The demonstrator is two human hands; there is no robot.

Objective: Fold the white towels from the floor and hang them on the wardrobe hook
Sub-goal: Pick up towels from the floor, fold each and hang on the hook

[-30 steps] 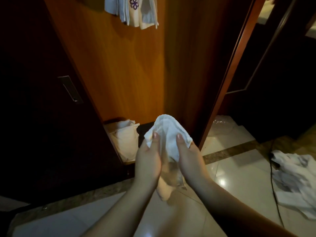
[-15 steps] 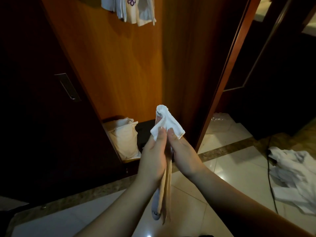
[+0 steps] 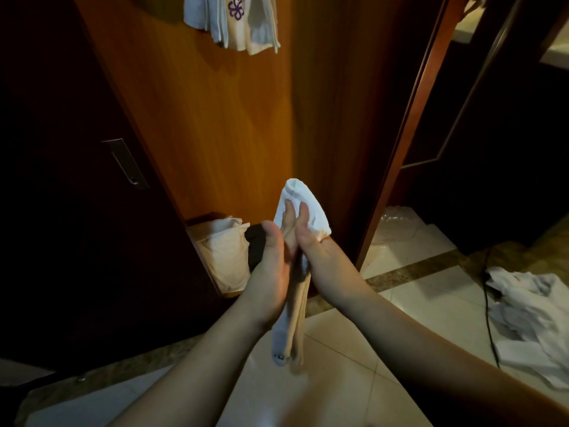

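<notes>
Dim, warm interior light; wardrobe door (image 3: 46, 211) at 9 o'clock lost in deep shadow. Floor tiles (image 3: 415, 272) at 4 o'clock carry soft glare. Wide-angle bending at edges.

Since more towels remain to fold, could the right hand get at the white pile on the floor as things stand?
Probably not yet: the right hand and left hand both grip the folded towel, and the pile lies low, far to the right.

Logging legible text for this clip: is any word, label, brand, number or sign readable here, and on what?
None readable.
Hanging towels: a purple flower emblem, no letters.
Folded towel held between left hand and right hand: small dark marks at its lower end, too blurred to read.
Towel pile on floor: no print visible.
</notes>
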